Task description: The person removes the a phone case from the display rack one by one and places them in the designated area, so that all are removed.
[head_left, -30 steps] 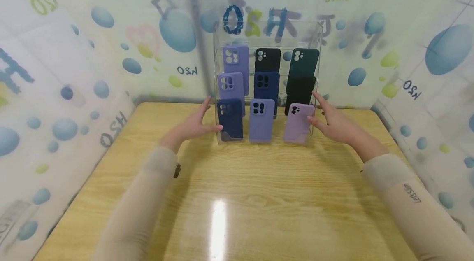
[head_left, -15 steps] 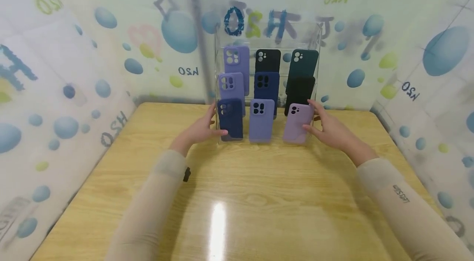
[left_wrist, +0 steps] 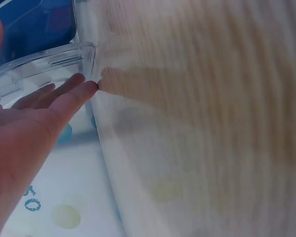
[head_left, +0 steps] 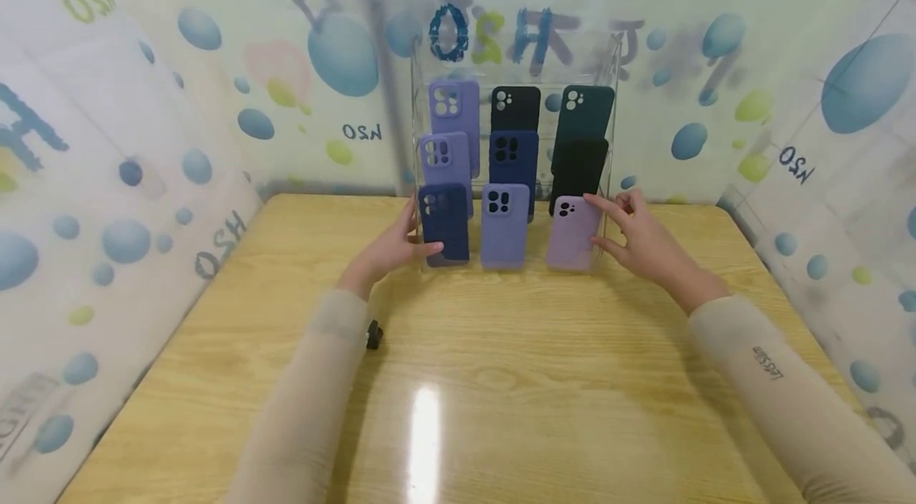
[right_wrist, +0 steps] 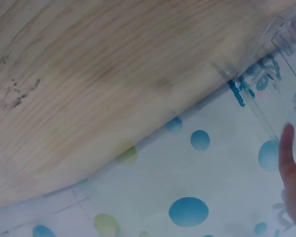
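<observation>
A clear display stand (head_left: pixel 413 118) holds several phone cases in stepped rows near the table's back edge. My left hand (head_left: pixel 386 251) is at its left side, the thumb tip over the lower part of a navy phone case (head_left: pixel 447 222). Seen from the left wrist, straight fingers (left_wrist: pixel 71 96) lie along the stand's side (left_wrist: pixel 91 54). My right hand (head_left: pixel 640 242) touches a pink phone case (head_left: pixel 568 238) at the front right, index finger at its top corner and thumb at its right edge. From the right wrist, one finger (right_wrist: pixel 286 148) points beside the clear stand (right_wrist: pixel 256 54).
A lavender phone case (head_left: pixel 504 234) stands front middle. Behind are a navy phone case (head_left: pixel 517 162), a black phone case (head_left: pixel 581 170) and a dark green phone case (head_left: pixel 588 114). The wooden table (head_left: pixel 537 393) meets a patterned wall (head_left: pixel 286 162) behind and on both sides.
My left hand has moved right onto the stand's side. My right hand has come inward, its index finger moving to the pink case's top corner. The pink case has shifted slightly left.
</observation>
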Available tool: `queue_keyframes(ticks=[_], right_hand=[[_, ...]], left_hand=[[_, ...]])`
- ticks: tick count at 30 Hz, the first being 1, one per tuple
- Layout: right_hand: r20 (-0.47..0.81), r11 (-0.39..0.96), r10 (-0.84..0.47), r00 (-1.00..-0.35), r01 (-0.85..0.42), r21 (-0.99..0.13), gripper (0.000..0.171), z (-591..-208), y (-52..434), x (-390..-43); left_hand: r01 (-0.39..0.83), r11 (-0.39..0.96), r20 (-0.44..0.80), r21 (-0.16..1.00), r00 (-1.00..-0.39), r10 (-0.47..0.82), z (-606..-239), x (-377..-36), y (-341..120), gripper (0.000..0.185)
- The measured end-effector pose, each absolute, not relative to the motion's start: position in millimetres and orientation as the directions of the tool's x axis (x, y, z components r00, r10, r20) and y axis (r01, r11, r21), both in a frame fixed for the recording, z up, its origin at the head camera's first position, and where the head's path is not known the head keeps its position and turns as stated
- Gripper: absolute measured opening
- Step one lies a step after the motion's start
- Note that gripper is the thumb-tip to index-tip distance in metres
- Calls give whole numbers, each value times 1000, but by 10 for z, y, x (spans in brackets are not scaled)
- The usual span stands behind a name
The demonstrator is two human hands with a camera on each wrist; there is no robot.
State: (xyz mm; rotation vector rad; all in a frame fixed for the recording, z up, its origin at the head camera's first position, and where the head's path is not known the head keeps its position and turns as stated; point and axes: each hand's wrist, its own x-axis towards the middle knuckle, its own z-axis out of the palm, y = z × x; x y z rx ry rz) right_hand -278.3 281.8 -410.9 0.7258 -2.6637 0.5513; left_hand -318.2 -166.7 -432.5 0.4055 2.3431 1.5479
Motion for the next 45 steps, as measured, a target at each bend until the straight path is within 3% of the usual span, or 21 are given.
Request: queue_keyframes(ticks=[3, 5, 11, 19, 22, 31, 39, 45], right_hand=[[506, 799, -451, -735, -585, -138, 72, -4142, 2809, -2772], [539, 787, -470, -699, -609, -105, 72, -4141, 2803, -2765], [553, 754, -498, -668, -649, -104, 71, -4115, 2767, -2777], [585, 689, -559, -588, -722, -67, 75, -4147, 2673, -2724], [553, 687, -574, -605, -723, -77, 78, -4122, 2638, -2682], [382, 736, -525, -761, -631, -245, 87, -4088, 2617, -2672], [410, 755, -440, -799, -577, -311, 81, -4080, 2665, -2695], [467, 696, -315, -826, -536, -478, 84, -3853, 2686, -2706]], left_hand=[[34, 384, -125, 923, -915, 383, -4356, -3151, -1676, 117], [21, 391, -140, 920, -915, 378, -4369, -3132, -1684, 116], [0, 362, -154, 932, -904, 399, -4408, -3098, -1721, 114], [-136, 329, -258, 934, -895, 363, -4361, -3028, -1680, 107], [-164, 321, -277, 933, -896, 348, -4339, -3007, -1667, 105], [-127, 246, -219, 961, -892, 396, -4372, -2952, -1712, 90], [-113, 237, -205, 965, -887, 413, -4327, -2974, -1709, 87], [-127, 261, -225, 957, -891, 394, -4311, -3027, -1667, 89]])
